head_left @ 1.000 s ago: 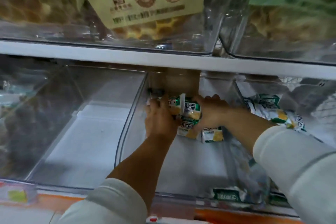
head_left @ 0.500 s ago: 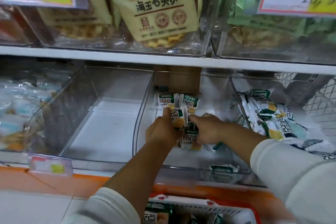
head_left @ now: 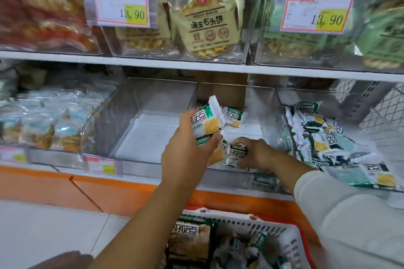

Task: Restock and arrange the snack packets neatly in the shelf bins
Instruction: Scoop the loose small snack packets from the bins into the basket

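Head: packet in left hand

This is a shop's snack aisle. A price tag reading 13.90 hangs at 11 o'clock and a second tag at 1 o'clock, above a white shelf. Clear bins hold wrapped packets at 3 o'clock. A red-edged basket of stock sits at 6 o'clock.

Packets: white and green with yellow panels, black lettering. Basket: red and white. Price tags: white, red-bordered, yellow patches.
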